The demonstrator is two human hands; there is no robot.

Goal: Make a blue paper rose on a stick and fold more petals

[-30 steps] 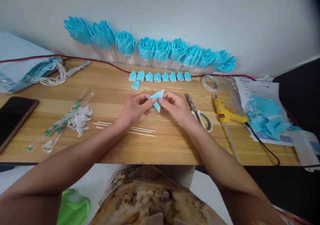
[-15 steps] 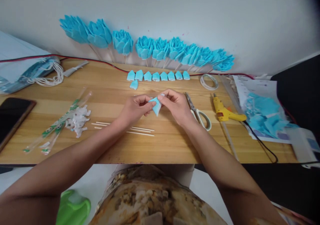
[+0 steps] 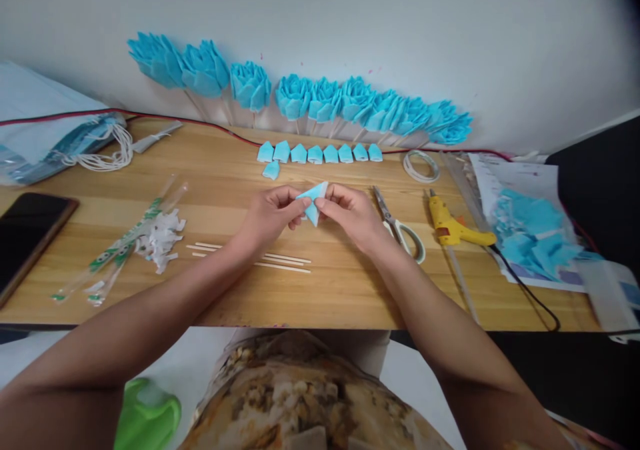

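A light blue piece with a white edge point(image 3: 314, 195) is held between both hands over the middle of the wooden table. My left hand point(image 3: 277, 215) pinches its left side between thumb and fingers. On its right side, my right hand point(image 3: 349, 214) grips it with the thumb in front. The piece tapers to a point at the bottom. Just beyond the hands, several folded blue pieces point(image 3: 315, 154) lie in a row, with a single one point(image 3: 271, 169) in front at the left. Thin wooden sticks point(image 3: 285, 259) lie nearer me, partly under my left forearm.
Blue flowers on sticks point(image 3: 250, 85) lean along the wall. Scissors point(image 3: 397, 223), a tape roll point(image 3: 421, 166), a yellow glue gun point(image 3: 457, 229) and blue scraps point(image 3: 535, 230) lie right. Left are a phone point(image 3: 33, 237), clear wrappers point(image 3: 125, 240), white shreds point(image 3: 163, 237) and white cord point(image 3: 107, 150).
My right thumb has moved down on the blue piece, and its upper right corner now shows. The whole view has shifted slightly.
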